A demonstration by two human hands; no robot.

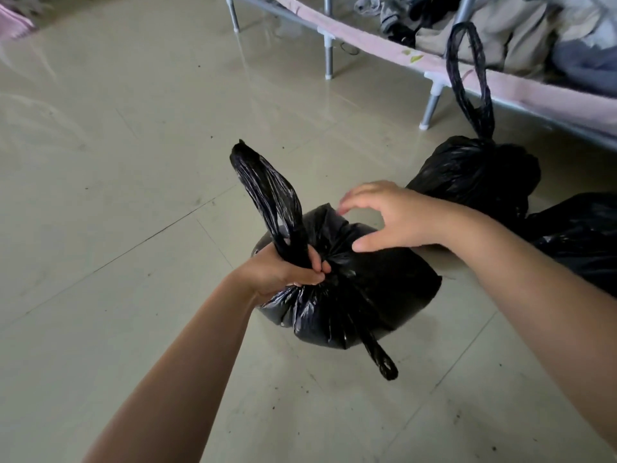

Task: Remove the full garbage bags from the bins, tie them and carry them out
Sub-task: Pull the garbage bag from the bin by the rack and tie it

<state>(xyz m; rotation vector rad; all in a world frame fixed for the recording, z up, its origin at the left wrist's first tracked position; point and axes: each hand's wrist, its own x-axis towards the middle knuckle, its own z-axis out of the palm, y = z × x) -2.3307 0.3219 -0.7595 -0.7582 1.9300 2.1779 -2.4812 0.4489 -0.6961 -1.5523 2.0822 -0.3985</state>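
Note:
A full black garbage bag (pixel 360 289) sits on the tiled floor in the middle of the view. My left hand (pixel 283 272) grips the bag's gathered neck, and one handle loop (pixel 270 195) sticks up above my fist. The other handle (pixel 380 355) hangs down the near side of the bag. My right hand (pixel 390 218) hovers just above the bag's top with its fingers spread and holds nothing. A second black bag (pixel 474 175), tied, stands behind it at the right with its long loop (pixel 470 78) upright.
More black plastic (pixel 581 235) lies at the right edge. A metal-legged cot frame (pixel 329 55) with pink cloth and piled clothes (pixel 521 31) runs along the back right. Pale floor tiles (pixel 133 195) stretch to the left and front.

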